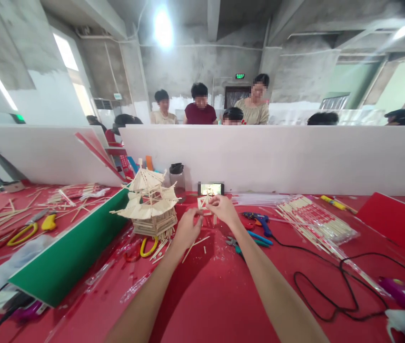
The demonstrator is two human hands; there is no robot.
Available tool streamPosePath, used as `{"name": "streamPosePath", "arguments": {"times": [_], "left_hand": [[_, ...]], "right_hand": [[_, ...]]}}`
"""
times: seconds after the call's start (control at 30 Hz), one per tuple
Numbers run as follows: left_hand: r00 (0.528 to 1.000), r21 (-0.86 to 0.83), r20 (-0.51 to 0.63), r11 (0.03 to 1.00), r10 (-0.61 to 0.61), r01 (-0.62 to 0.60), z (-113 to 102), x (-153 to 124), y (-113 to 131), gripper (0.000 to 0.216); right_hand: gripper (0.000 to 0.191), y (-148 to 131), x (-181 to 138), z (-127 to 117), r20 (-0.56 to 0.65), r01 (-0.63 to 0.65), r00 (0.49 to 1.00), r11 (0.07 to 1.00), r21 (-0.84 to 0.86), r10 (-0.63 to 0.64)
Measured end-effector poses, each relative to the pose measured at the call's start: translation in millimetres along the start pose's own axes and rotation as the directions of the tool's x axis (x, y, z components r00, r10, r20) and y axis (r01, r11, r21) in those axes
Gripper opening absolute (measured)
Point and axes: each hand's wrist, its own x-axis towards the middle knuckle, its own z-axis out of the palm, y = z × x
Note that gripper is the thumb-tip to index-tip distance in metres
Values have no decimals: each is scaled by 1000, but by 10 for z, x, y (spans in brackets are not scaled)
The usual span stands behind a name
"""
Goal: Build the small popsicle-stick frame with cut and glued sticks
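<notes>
Both my hands meet over the red table (pixel 220 295), just in front of a phone (pixel 211 188) propped against the white divider. My left hand (pixel 187 228) and my right hand (pixel 224 208) are closed in a pinch on a small frame of wooden sticks (pixel 204 204) held between them. A pagoda model of wooden sticks (pixel 149 202) stands just left of my left hand. Loose sticks (pixel 197 244) lie on the table under my hands.
A green board (pixel 70 252) leans at the left, with yellow-handled scissors (pixel 27 231) and scattered sticks beyond it. A blue glue gun (pixel 259 220), pliers (pixel 236 245), packs of chopsticks (pixel 312 221) and a black cable (pixel 330 281) lie at the right. Several people stand behind the white divider (pixel 277 157).
</notes>
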Motion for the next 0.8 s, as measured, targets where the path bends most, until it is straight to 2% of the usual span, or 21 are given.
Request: {"name": "streamPosePath", "arguments": {"times": [0.07,0.13,0.3,0.4,0.53,0.63,0.8], "left_hand": [[997,-47,-66,999,-30,27,-98,130,9,13],[996,-70,-75,997,-45,40,-143,281,0,11],[997,-176,37,982,-67,73,-48,675,-119,13],[989,-258,134,961,-65,98,51,829,-218,22],[975,-392,208,906,-83,160,151,918,-318,36],[966,-429,229,879,-120,211,196,951,-346,39],[955,-435,252,863,-155,255,196,982,-335,40]], "right_hand": [[11,8,7,9,4,-12,1000,1000,-15,12],[11,-2,16,-7,15,-20,1000,999,-28,21],[10,-46,28,-66,27,-29,999,997,-65,30],[11,-41,31,-84,31,-34,999,998,-60,36],[13,2,50,-74,11,-8,1000,998,-57,9],[14,60,79,-68,2,21,1000,998,-56,-20],[20,243,162,-152,90,70,993,989,129,-82]]}}
